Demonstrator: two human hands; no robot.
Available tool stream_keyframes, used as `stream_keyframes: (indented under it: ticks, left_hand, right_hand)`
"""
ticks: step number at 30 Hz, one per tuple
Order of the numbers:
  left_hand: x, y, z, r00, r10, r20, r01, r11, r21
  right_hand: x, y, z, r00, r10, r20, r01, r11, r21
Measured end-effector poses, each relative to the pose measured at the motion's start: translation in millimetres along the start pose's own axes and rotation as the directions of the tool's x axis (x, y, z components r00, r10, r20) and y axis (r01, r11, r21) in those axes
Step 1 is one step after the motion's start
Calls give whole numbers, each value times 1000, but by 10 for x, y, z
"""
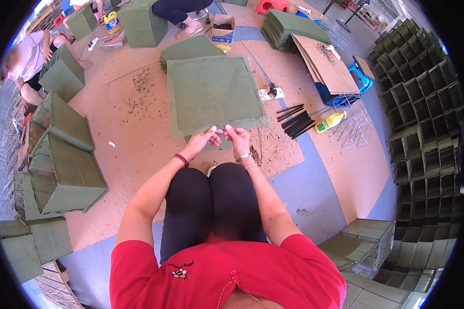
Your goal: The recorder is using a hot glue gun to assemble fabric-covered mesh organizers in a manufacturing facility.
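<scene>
Both of my hands are raised close together in front of my knees, at the near edge of a flat square green fabric panel [214,90]. My left hand [205,141] has its thumb and index finger pressed together, pointing toward the other hand. My right hand [237,140] is also pinched, a small gap away. Whatever the fingertips hold, if anything, is too small to make out. Under and behind the panel lies more green fabric-covered material [191,49].
Black rods [296,122] and a yellow bottle [330,122] lie to the right on brown sheeting. Green open boxes [72,170] stand at left; tall stacks of them [423,103] line the right. Another person [31,56] sits at far left. A cardboard box [223,28] stands ahead.
</scene>
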State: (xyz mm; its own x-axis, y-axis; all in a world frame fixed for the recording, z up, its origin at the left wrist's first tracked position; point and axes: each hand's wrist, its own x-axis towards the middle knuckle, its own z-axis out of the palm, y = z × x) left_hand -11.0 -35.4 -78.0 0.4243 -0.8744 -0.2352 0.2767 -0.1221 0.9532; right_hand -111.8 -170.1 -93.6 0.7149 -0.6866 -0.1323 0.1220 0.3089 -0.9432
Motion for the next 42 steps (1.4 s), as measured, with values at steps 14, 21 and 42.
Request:
stream_keyframes:
  ticks: [14, 21, 42]
  left_hand:
    - [-96, 126, -55, 997, -21, -68, 17, 999, -50]
    - [-215, 102, -101, 999, 0, -45, -4, 996, -85]
    - [-321, 172, -132, 994, -22, -105, 14, 997, -75]
  right_hand:
    - [182, -52, -157, 983, -60, -176, 64, 998, 19]
    - [16, -26, -62, 994, 104, 27, -107, 969, 222]
    - [-29, 36, 233, 978, 94, 189, -97, 995, 3]
